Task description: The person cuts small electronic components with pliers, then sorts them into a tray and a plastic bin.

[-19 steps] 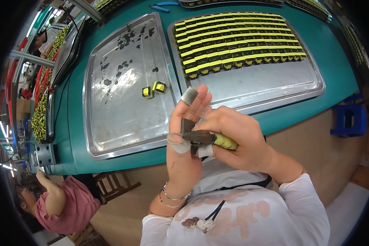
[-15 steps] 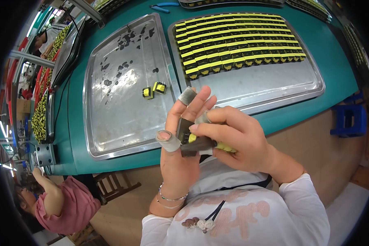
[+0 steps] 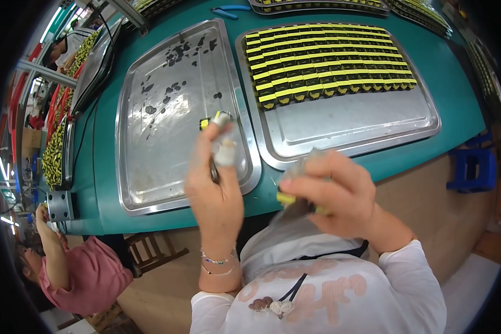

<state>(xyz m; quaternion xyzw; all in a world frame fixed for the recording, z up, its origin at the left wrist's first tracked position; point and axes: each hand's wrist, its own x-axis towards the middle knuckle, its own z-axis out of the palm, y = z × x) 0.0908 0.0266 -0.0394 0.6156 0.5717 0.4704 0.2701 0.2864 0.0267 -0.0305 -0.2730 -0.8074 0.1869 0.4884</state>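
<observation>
My left hand (image 3: 214, 178) is over the right part of the left tray, blurred, its taped fingertips at two small yellow-and-black coil blocks (image 3: 205, 123). A sliver of something dark (image 3: 215, 171) shows between its curled fingers; its kind cannot be made out. My right hand (image 3: 339, 192), fingers closed and also taped, is in front of my chest beyond the table's near edge. In its grip is a blurred yellow-and-black piece (image 3: 285, 197), with a smeared dark shape below it. Whether these are one thing I cannot tell.
The left metal tray (image 3: 150, 145) bears dark flakes. Rows of yellow-and-black coil blocks (image 3: 328, 67) fill the back of the right metal tray (image 3: 350, 122). Blue-handled pliers (image 3: 231, 11) lie behind. At lower left sits a person in pink (image 3: 89, 273); a blue stool (image 3: 473, 170) stands at right.
My hands have come apart. The left has moved left and away from me to the coil blocks on the left tray; the right has shifted slightly right, keeping the yellow-and-black piece.
</observation>
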